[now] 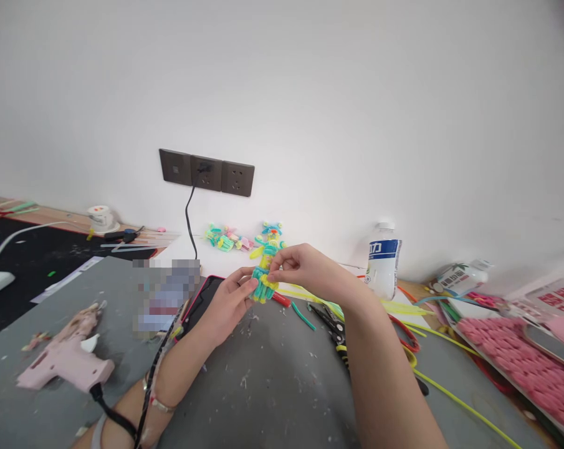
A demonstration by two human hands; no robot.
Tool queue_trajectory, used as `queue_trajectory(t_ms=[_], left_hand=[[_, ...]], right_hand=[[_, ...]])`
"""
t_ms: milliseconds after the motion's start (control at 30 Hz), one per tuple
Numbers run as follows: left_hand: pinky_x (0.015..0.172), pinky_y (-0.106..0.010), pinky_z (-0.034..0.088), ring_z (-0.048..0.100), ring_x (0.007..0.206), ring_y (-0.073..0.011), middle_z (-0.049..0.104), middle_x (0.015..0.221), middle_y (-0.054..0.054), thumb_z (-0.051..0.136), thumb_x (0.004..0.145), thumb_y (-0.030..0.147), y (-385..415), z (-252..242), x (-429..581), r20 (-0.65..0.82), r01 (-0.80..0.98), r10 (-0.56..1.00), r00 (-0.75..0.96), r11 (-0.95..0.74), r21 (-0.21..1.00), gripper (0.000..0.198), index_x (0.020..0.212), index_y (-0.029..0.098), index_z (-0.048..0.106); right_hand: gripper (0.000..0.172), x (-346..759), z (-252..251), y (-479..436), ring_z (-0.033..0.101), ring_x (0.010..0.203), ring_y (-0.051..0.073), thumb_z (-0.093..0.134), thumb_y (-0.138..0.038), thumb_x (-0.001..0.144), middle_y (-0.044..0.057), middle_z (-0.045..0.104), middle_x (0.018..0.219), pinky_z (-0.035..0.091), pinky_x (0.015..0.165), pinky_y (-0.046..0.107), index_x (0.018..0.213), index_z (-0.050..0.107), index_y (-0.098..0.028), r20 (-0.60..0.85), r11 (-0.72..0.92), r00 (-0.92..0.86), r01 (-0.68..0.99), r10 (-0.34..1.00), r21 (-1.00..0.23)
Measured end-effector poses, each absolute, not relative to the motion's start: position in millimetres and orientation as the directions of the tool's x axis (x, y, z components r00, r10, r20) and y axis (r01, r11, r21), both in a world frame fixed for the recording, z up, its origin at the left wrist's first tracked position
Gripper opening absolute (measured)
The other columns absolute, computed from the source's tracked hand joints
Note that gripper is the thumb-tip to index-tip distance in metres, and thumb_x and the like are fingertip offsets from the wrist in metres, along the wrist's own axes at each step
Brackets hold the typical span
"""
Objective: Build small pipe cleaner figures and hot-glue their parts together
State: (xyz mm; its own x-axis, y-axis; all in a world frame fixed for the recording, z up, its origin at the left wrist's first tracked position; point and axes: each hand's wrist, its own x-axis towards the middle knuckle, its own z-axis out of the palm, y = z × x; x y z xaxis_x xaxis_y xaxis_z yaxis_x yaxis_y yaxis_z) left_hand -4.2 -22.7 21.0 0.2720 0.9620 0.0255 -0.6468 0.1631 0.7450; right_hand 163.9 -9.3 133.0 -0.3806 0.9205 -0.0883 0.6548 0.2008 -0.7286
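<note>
My left hand (230,302) is closed around the lower end of a fuzzy teal and yellow pipe-cleaner piece (263,292). Fingertips of my right hand (303,268) pinch its upper right side, at a yellow part. Directly above rises a pipe-cleaner figure (272,240) with a blue top and a small orange-red spot; I cannot tell whether it is joined to the held piece. Just below my right hand, a short teal pipe cleaner (304,316) and a red piece (282,300) lie on the grey mat (272,380).
A pink glue gun (69,362) lies at left, its cord running near my left arm. Pliers (331,324) and yellow pipe cleaners (463,399) flank my right forearm. A white bottle (383,262) stands by the wall. More pipe-cleaner figures (228,239) sit behind.
</note>
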Motion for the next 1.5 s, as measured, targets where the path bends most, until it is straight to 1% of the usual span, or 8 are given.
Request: queue_trajectory(t_ms=[267,433,633,867,967,1133,1300,1500], left_hand=[[0.077,-0.026,0.049,0.065,0.087,-0.0176,0.073,0.107,-0.007,0.084,0.069,0.028,-21.4,18.9,-4.0,0.075,-0.561,0.969,0.235,0.072,0.825,0.033,0.100,0.019,0.074],[0.077,-0.028,0.047,0.063,0.091,-0.0201,0.072,0.106,-0.008,0.087,0.064,0.028,-23.0,21.0,-3.2,0.066,-0.501,0.982,0.178,0.033,0.865,0.042,0.102,0.018,0.074],[0.079,-0.028,0.046,0.062,0.092,-0.0212,0.072,0.103,-0.008,0.083,0.069,0.032,-22.6,21.0,-3.5,0.060,-0.485,0.984,0.170,0.030,0.874,0.037,0.101,0.017,0.073],[0.077,-0.029,0.047,0.064,0.086,-0.0208,0.073,0.093,-0.007,0.083,0.068,0.036,-22.0,21.4,-5.0,0.051,-0.477,0.988,0.147,0.026,0.879,0.039,0.100,0.016,0.072],[0.079,-0.030,0.047,0.065,0.087,-0.0213,0.074,0.093,-0.007,0.083,0.067,0.036,-21.2,19.9,-5.1,0.062,-0.499,0.989,0.136,0.014,0.867,0.039,0.099,0.016,0.073],[0.085,-0.033,0.047,0.066,0.094,-0.0247,0.075,0.096,-0.009,0.083,0.065,0.033,-20.5,18.9,-4.8,0.104,-0.551,0.980,0.170,0.008,0.834,0.038,0.097,0.015,0.073],[0.088,-0.035,0.047,0.065,0.098,-0.0261,0.075,0.100,-0.009,0.083,0.065,0.033,-21.2,18.9,-5.2,0.116,-0.555,0.975,0.190,0.009,0.832,0.040,0.100,0.016,0.073],[0.082,-0.034,0.047,0.065,0.096,-0.0260,0.074,0.102,-0.011,0.082,0.066,0.036,-23.2,20.7,-6.4,0.146,-0.551,0.965,0.220,-0.001,0.834,0.039,0.098,0.016,0.074]], right_hand=[[0.017,158.8,130.1,-8.5,0.036,0.053,0.011,0.070,-0.035,0.073,-0.006,0.043,0.058,0.026,0.052,0.027,0.069,0.064,-0.019,-0.055,0.204,-0.324,0.709,0.944,-0.675],[0.012,151.8,129.4,-12.4,0.038,0.054,0.011,0.070,-0.030,0.072,-0.004,0.047,0.060,0.027,0.051,0.026,0.068,0.064,-0.020,-0.044,0.202,-0.299,0.738,0.953,-0.644],[0.011,142.7,128.2,-17.2,0.045,0.059,0.014,0.070,-0.027,0.075,-0.002,0.052,0.063,0.030,0.054,0.026,0.067,0.064,-0.021,0.025,0.230,-0.261,0.798,0.965,-0.557],[0.011,139.4,127.2,-18.3,0.043,0.057,0.014,0.067,-0.026,0.079,-0.003,0.050,0.058,0.030,0.056,0.026,0.069,0.065,-0.021,0.055,0.278,-0.302,0.773,0.952,-0.571],[0.012,139.9,132.2,-21.4,0.040,0.054,0.013,0.065,-0.030,0.081,-0.003,0.048,0.058,0.029,0.054,0.026,0.073,0.066,-0.021,0.065,0.272,-0.292,0.759,0.954,-0.591],[0.027,148.7,140.3,-23.4,0.036,0.051,0.012,0.060,-0.042,0.085,-0.003,0.045,0.057,0.025,0.051,0.027,0.069,0.060,-0.021,0.056,0.199,-0.211,0.761,0.976,-0.617],[0.024,164.2,140.0,-19.1,0.031,0.050,0.011,0.060,-0.040,0.085,-0.006,0.038,0.055,0.022,0.050,0.028,0.071,0.056,-0.021,0.026,0.165,-0.198,0.733,0.980,-0.660],[0.034,171.4,139.2,-17.0,0.028,0.052,0.012,0.057,-0.052,0.085,-0.005,0.033,0.058,0.022,0.050,0.027,0.072,0.057,-0.020,-0.017,0.137,-0.199,0.735,0.980,-0.664]])
